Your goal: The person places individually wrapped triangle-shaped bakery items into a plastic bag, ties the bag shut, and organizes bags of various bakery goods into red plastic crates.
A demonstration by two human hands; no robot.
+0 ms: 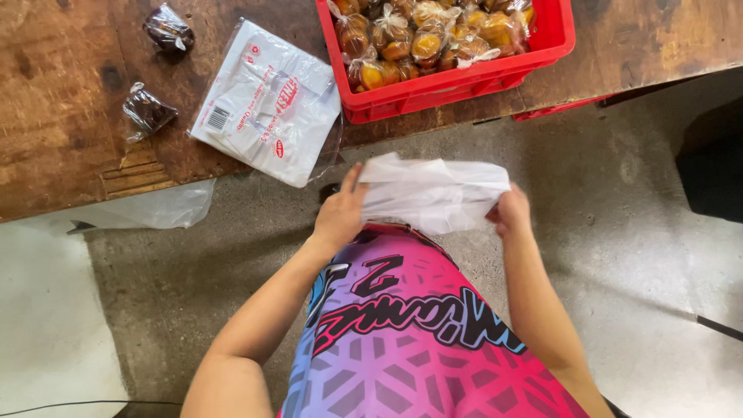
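Bag (433, 193), thin white plastic, hung stretched between both hands below the table (62, 116) edge, left hand (340, 217) and right hand (512, 213) each pinching a side. Pulling unevenly could probably tear it or slip one side free.

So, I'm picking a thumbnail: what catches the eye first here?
The red crate of wrapped golden buns on the wooden table at top centre stands out most. Below it, the left hand and right hand hold a thin white plastic bag between them, above a vivid pink-and-purple shirt.
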